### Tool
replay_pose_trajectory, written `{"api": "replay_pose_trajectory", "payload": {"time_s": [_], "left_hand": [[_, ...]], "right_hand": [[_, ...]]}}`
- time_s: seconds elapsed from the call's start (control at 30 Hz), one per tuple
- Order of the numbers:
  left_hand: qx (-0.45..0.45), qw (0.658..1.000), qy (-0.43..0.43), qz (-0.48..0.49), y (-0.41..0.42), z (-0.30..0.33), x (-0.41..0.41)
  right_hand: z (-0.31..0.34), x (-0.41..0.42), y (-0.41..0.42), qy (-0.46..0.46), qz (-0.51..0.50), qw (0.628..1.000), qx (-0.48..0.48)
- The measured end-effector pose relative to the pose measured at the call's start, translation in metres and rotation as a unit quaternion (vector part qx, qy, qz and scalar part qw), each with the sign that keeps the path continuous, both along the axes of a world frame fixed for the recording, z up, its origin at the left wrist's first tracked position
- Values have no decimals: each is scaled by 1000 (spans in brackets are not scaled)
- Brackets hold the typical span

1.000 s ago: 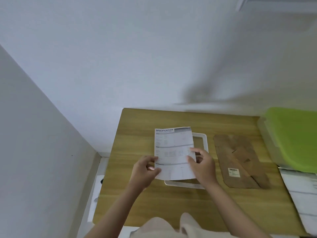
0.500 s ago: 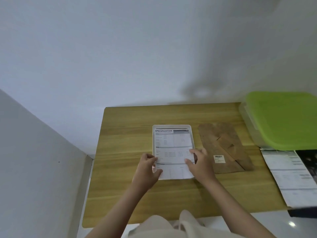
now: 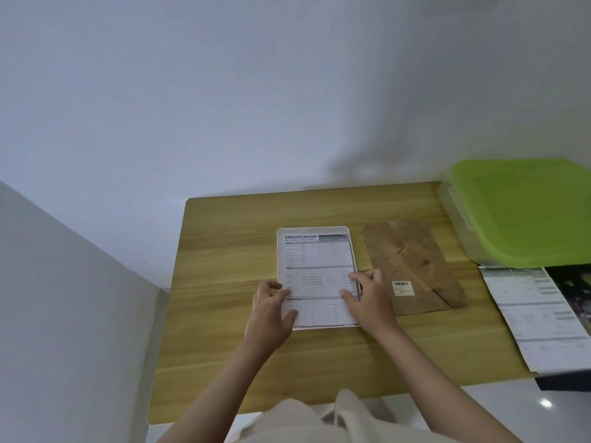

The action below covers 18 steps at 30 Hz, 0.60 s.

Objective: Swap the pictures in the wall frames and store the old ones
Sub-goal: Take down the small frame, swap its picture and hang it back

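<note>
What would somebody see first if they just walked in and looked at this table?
Probably the bright green lid on the clear box at the table's far right. Next, in the middle, the white frame with the "SPECIFICATION" sheet lying in it, the left hand and right hand resting on its lower edges. A brown backing board lies just right of it.

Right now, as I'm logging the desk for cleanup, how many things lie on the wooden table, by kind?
White picture frame: 1
Printed paper sheets (specification sheet in the frame, sheets at the right edge): 2
Brown cardboard backing board: 1
Clear plastic box with green lid: 1
Total: 5
</note>
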<state>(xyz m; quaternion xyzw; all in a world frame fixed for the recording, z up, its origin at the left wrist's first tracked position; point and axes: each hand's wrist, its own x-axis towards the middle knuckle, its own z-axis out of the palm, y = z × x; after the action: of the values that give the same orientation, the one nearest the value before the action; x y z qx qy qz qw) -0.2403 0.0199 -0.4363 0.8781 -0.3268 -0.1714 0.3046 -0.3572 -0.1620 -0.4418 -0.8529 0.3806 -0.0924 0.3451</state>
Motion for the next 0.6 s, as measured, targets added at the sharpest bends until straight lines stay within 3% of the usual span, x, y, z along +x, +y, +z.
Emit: {"api": "replay_pose_trajectory", "payload": {"time_s": [0.33,0.6], "left_hand": [[3,993,-28,111,-18,4,-20],[-82,989,26,120,-97,26,-88]], "right_hand": [[6,-16,-25,-41,63,997,21],[16,-67,-94,-79,-3,997,-17]]}}
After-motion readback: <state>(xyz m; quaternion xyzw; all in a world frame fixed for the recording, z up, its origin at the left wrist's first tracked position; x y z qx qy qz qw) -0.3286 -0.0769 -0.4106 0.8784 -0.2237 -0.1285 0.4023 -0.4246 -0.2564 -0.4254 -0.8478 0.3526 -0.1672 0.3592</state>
